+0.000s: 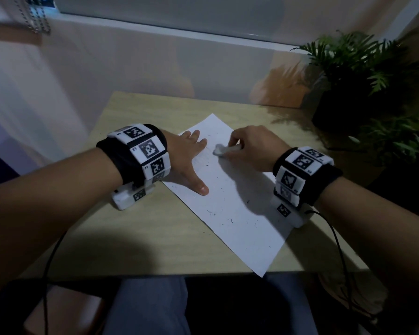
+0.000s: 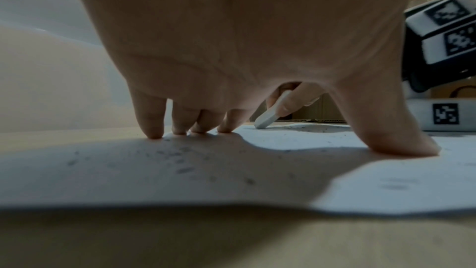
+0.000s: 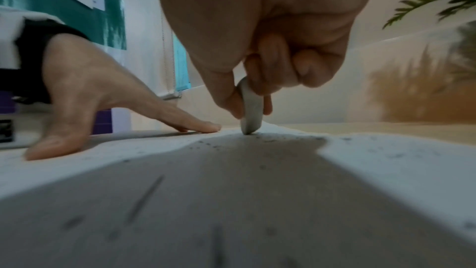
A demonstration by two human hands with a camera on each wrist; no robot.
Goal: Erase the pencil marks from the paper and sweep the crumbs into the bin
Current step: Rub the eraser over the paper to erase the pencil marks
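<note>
A white sheet of paper point(image 1: 237, 213) lies slanted on the wooden table point(image 1: 136, 238), strewn with dark eraser crumbs point(image 1: 212, 212). My left hand point(image 1: 191, 160) lies flat with straight fingers and thumb pressing the sheet's left edge. My right hand point(image 1: 249, 146) pinches a white eraser point(image 1: 224, 150) between thumb and fingers; its tip touches the paper near the left fingertips. The right wrist view shows the eraser point(image 3: 251, 109) standing tip-down among crumbs point(image 3: 206, 146). Through the gap under the left palm, the eraser point(image 2: 269, 116) shows on the paper point(image 2: 180, 180). No bin is in view.
A potted fern point(image 1: 363, 76) stands at the table's back right corner, close to the right hand. A wall with a window sill point(image 1: 155, 32) runs behind the table. Cables point(image 1: 341, 250) hang from both wrists over the near edge. My legs are under the table.
</note>
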